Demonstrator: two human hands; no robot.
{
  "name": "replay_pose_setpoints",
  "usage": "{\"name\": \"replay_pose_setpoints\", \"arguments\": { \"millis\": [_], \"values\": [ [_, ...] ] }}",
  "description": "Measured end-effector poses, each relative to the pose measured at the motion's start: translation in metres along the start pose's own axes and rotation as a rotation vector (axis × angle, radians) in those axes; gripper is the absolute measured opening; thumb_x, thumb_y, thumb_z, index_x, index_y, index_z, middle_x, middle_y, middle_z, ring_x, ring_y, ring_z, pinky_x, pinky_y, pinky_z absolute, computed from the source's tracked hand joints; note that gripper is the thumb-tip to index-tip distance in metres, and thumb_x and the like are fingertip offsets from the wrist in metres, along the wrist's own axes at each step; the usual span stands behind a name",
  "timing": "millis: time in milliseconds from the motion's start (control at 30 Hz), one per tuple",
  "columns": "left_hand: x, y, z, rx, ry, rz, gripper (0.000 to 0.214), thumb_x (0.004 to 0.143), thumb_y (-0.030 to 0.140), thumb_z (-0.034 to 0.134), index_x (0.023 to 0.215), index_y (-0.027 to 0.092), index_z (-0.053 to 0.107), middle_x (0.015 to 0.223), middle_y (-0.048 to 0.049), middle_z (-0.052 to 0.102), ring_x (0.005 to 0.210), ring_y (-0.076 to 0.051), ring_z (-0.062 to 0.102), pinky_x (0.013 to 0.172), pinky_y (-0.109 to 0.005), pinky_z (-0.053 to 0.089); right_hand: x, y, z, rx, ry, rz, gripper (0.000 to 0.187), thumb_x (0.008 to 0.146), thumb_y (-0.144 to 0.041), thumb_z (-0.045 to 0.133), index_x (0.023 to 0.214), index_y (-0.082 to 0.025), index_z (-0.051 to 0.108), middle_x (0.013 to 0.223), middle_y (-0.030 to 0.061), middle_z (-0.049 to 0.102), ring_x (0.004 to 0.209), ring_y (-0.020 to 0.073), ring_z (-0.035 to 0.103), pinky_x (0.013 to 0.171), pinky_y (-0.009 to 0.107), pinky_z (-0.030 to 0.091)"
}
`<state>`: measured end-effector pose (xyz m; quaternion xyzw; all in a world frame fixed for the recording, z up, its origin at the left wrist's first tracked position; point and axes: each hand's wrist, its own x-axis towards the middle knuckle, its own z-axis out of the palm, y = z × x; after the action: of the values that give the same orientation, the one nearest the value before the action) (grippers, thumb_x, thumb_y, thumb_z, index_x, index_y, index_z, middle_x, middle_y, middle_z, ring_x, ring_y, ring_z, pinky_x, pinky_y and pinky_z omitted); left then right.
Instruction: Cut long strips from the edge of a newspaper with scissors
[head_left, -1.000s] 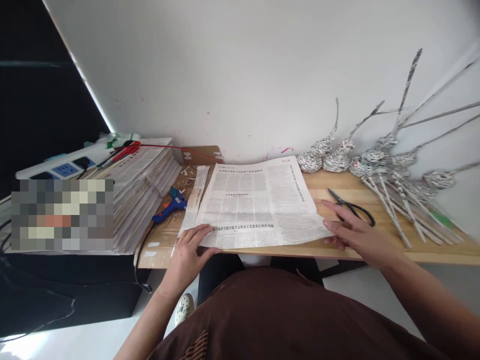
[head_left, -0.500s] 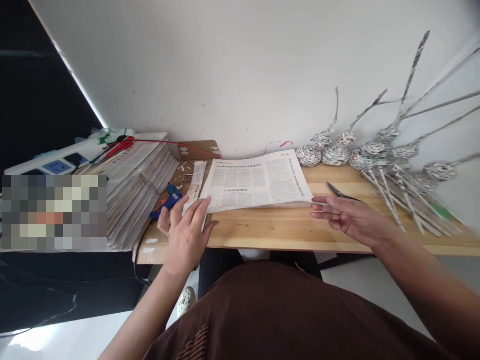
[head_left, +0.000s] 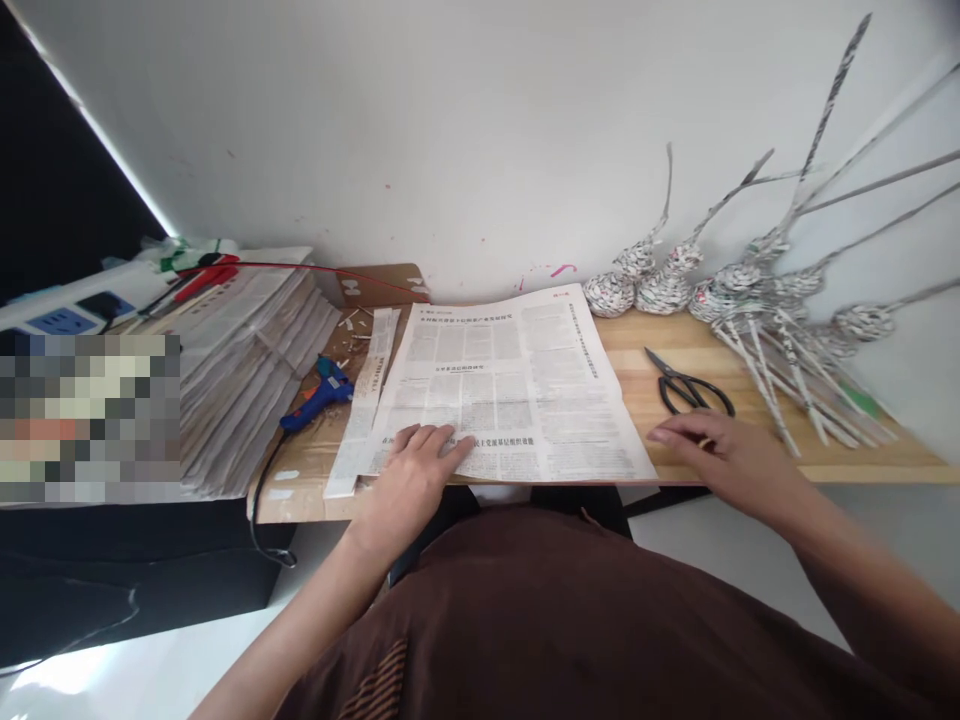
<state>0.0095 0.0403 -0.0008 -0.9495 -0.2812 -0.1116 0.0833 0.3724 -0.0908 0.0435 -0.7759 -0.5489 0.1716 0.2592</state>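
Observation:
A large printed newspaper sheet (head_left: 480, 345) lies nearly flat, its lower edge along the front of the wooden table. My left hand (head_left: 424, 455) rests palm down on its lower left part, fingers lying out. Just beside the lower right edge is my right hand (head_left: 709, 450), its fingers drawn together; nothing shows in them. Black-handled scissors (head_left: 686, 382) lie right behind that hand. Left of the sheet runs a narrow newspaper strip (head_left: 369, 395), partly under it. Farther left sits a blue glue gun (head_left: 319, 400) with its cord over the edge.
A tall stack of folded newspapers (head_left: 259, 400) stands at left, with a power strip (head_left: 71, 310) and red-handled tool (head_left: 206, 278) on top. Several woven paper gourd shapes (head_left: 664, 285) line the wall at right, loose paper tubes (head_left: 802, 385) before them. The wooden table (head_left: 622, 345) ends close to my body.
The sheet has come toward me and now lies flatter, reaching the table's front edge. My left hand has moved right onto it. My right hand has drawn closer, fingers more curled; the scissors show fully.

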Motion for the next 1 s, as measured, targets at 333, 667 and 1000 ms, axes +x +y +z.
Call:
{"name": "replay_pose_setpoints", "arguments": {
  "millis": [333, 667, 1000],
  "values": [
    [-0.001, 0.009, 0.005, -0.088, 0.014, -0.084, 0.049, 0.088, 0.007, 0.050, 0.132, 0.025, 0.059, 0.126, -0.0148, 0.061, 0.111, -0.032, 0.057, 0.087, -0.050, 0.056, -0.012, -0.035, 0.052, -0.019, -0.049, -0.551, 0.038, 0.079, -0.053, 0.074, 0.103, -0.024, 0.067, 0.114, 0.0092, 0.069, 0.109, 0.0289, 0.062, 0.093, 0.045, 0.049],
    [-0.009, 0.015, 0.004, -0.166, 0.074, -0.083, 0.036, 0.094, 0.018, 0.052, 0.128, 0.025, 0.061, 0.122, -0.0141, 0.059, 0.113, -0.030, 0.056, 0.093, -0.051, 0.053, 0.000, -0.056, 0.086, -0.189, -0.153, -0.746, 0.039, 0.089, -0.035, 0.067, 0.125, -0.020, 0.064, 0.122, 0.0113, 0.066, 0.111, 0.0292, 0.055, 0.096, 0.048, 0.045],
    [-0.046, 0.013, 0.031, -0.168, 0.260, -0.153, 0.053, 0.092, 0.017, 0.058, 0.141, 0.034, 0.047, 0.125, -0.0098, 0.060, 0.116, -0.028, 0.056, 0.098, -0.047, 0.049, -0.011, -0.027, 0.101, -0.183, 0.045, -0.763, 0.034, 0.095, -0.028, 0.057, 0.127, -0.020, 0.064, 0.122, 0.0114, 0.067, 0.112, 0.0294, 0.055, 0.097, 0.049, 0.047]
  ]
}}
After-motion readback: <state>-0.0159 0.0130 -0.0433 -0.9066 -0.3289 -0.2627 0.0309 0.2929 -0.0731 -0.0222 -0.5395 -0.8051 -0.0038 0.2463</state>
